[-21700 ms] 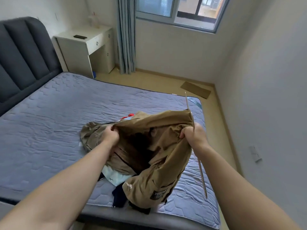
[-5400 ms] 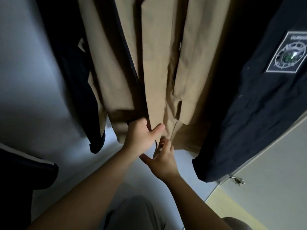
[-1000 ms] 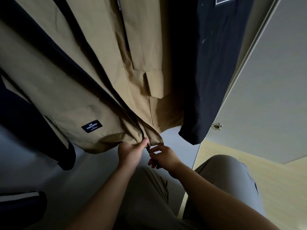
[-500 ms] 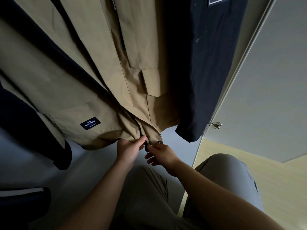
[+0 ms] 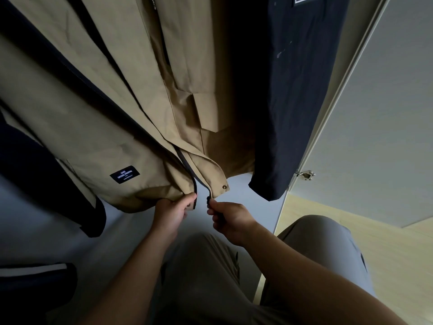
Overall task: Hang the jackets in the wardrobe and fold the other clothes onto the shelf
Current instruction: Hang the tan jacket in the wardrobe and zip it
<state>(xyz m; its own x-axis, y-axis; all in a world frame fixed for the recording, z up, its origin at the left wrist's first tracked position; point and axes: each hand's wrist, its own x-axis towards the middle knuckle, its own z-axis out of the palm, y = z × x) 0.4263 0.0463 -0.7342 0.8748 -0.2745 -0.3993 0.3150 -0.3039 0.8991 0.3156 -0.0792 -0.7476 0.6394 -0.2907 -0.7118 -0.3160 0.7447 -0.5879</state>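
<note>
Wardrobe floor (image 5: 126, 228) below; 2 navy jackets (image 5: 297, 90) flank tan jacket (image 5: 112, 118); left hand (image 5: 171, 212), right hand (image 5: 230, 219) pinch its zipper (image 5: 187, 166).

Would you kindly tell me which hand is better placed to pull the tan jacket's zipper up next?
Right, probably. The right hand pinches the dark zipper end on its side of the tan jacket, while the left hand grips the opposite hem, better suited to holding it taut.

Hanging tan cotton jacket (image 5: 131, 127); left hand (image 5: 172, 213) pinches its hem; right hand (image 5: 230, 219) pinches the dark zip end (image 5: 208, 200).
</note>
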